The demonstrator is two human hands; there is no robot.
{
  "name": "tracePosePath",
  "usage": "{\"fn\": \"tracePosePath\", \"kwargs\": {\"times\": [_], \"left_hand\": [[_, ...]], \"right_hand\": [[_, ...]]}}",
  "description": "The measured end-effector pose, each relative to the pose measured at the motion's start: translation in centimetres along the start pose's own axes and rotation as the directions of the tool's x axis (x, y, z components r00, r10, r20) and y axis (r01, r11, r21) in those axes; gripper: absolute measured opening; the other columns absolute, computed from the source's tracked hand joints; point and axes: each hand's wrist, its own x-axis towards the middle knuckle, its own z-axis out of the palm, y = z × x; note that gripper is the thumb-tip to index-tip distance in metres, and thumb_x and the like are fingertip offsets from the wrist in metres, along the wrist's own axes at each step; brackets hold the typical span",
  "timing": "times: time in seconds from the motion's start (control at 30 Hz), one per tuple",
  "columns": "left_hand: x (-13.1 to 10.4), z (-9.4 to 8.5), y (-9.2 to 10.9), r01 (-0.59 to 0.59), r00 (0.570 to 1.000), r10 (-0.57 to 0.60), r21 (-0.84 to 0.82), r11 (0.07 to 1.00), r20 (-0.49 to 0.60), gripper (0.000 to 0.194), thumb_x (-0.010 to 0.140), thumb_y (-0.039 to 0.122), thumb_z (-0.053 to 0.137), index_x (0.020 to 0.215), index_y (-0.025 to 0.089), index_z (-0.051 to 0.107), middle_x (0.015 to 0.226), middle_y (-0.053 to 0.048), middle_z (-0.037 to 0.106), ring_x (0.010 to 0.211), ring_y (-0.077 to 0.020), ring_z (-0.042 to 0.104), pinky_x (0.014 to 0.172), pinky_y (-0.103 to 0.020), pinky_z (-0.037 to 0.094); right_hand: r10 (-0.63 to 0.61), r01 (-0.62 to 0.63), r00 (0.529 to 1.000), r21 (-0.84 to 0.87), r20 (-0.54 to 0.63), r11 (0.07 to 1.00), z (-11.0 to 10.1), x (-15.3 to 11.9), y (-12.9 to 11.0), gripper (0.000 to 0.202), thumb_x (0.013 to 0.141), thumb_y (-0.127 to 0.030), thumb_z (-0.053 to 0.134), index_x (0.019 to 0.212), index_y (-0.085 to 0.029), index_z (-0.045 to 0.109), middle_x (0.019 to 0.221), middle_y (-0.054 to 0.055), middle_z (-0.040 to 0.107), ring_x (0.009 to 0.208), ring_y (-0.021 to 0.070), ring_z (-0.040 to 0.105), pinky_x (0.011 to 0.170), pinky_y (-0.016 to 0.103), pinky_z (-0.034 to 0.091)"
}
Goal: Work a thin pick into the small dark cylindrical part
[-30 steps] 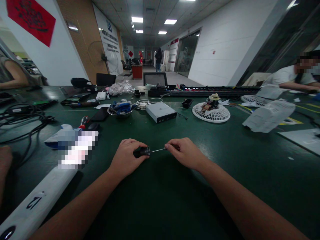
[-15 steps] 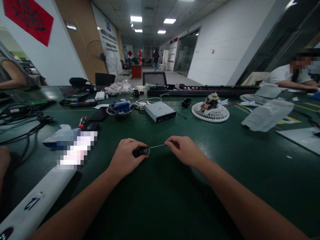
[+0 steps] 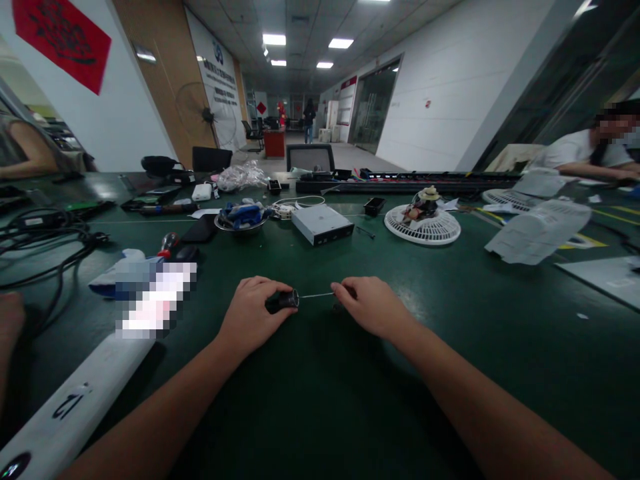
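A black cylinder (image 3: 286, 301) is being held between the slightly parted fingers of the left hand (image 3: 254, 310), a thin rod (image 3: 316, 295) is being pinched by the closed fingers of the right hand (image 3: 369, 303), and a slip against the cylinder is being risked through unsteady aim.

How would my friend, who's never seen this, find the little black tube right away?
Start with the big green table and find the two bare hands above its near middle. The left hand grips the short black tube. Unlike the thin rod in the right hand, it is thick, with a shiny round rim facing that rod.
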Motion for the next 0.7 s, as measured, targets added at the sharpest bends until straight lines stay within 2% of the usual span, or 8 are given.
{"fn": "tracePosePath", "kwargs": {"times": [0.07,0.13,0.2,0.33,0.47,0.53,0.63,0.7], "left_hand": [[0.0,-0.1,-0.1,0.029,1.0,-0.029,0.011,1.0,-0.013,0.027,0.074,0.03,0.077,0.1,0.028,0.069,0.098,-0.002,0.071,0.096,-0.0261,0.061,0.087,-0.045,0.045],[0.0,-0.1,-0.1,0.045,0.999,-0.045,0.019,0.999,-0.02,0.027,0.075,0.031,0.076,0.1,0.026,0.069,0.098,-0.002,0.071,0.095,-0.0262,0.061,0.087,-0.045,0.045],[0.1,-0.2,-0.1,0.046,0.999,-0.045,0.02,0.999,-0.022,0.027,0.075,0.031,0.076,0.101,0.025,0.069,0.098,-0.003,0.071,0.094,-0.0262,0.062,0.087,-0.045,0.045],[0.2,-0.2,-0.1,0.039,0.999,-0.038,0.012,0.999,-0.009,0.027,0.075,0.031,0.076,0.1,0.025,0.069,0.098,-0.003,0.071,0.094,-0.0263,0.062,0.087,-0.045,0.045],[0.1,-0.1,-0.1,0.031,0.999,-0.031,-0.014,0.999,0.014,0.027,0.075,0.03,0.076,0.1,0.025,0.069,0.098,-0.003,0.071,0.095,-0.026,0.061,0.087,-0.045,0.045],[0.1,-0.1,-0.1,0.018,0.999,-0.017,-0.035,0.999,0.027,0.028,0.074,0.029,0.077,0.101,0.025,0.069,0.099,-0.003,0.07,0.096,-0.0258,0.061,0.087,-0.044,0.045],[0.0,0.0,0.2,-0.046,0.998,0.049,-0.066,0.997,0.045,0.028,0.074,0.027,0.078,0.1,0.026,0.069,0.098,-0.001,0.07,0.096,-0.0244,0.06,0.088,-0.043,0.044],[0.0,0.0,0.4,-0.102,0.993,0.106,-0.075,0.992,0.053,0.027,0.074,0.025,0.078,0.1,0.026,0.069,0.097,-0.001,0.071,0.095,-0.0238,0.06,0.088,-0.043,0.043]], "right_hand": [[0.075,-0.073,0.996,0.03,-0.054,0.997,0.0,0.1,0.3,0.041,0.092,-0.053,0.048,0.078,-0.018,0.066,0.073,0.006,0.067,0.062,0.0166,0.056,0.053,0.03,0.032],[0.122,-0.117,0.991,0.092,-0.053,0.989,-0.1,0.2,0.6,0.039,0.08,-0.056,0.064,0.086,-0.018,0.065,0.082,0.007,0.068,0.068,0.0181,0.059,0.055,0.03,0.037],[0.114,-0.115,0.993,0.168,0.013,0.979,0.0,0.4,0.8,0.036,0.071,-0.046,0.076,0.09,-0.017,0.064,0.087,0.006,0.068,0.072,0.0181,0.061,0.057,0.029,0.042],[0.03,-0.064,0.992,0.282,0.122,0.957,0.5,0.7,0.9,0.012,0.074,-0.018,0.072,0.076,-0.018,0.06,0.087,0.003,0.072,0.075,0.015,0.064,0.065,0.028,0.046],[0.019,-0.06,0.992,0.342,0.122,0.938,0.9,0.8,1.1,0.021,0.071,-0.014,0.074,0.066,-0.018,0.054,0.08,0.002,0.073,0.069,0.0145,0.065,0.062,0.028,0.047],[0.021,-0.073,0.994,0.484,0.11,0.872,1.1,0.9,1.1,0.023,0.07,-0.014,0.074,0.067,-0.018,0.052,0.081,0.002,0.073,0.067,0.0144,0.066,0.063,0.029,0.049],[0.002,-0.052,0.998,0.723,0.07,0.689,1.8,1.0,0.7,0.026,0.07,-0.015,0.074,0.066,-0.02,0.048,0.079,0.003,0.071,0.069,0.0155,0.067,0.067,0.031,0.053],[-0.037,-0.007,0.999,0.817,0.035,0.577,2.5,1.0,0.3,0.028,0.07,-0.015,0.074,0.065,-0.021,0.046,0.077,0.001,0.07,0.071,0.0161,0.068,0.07,0.033,0.054]]}}
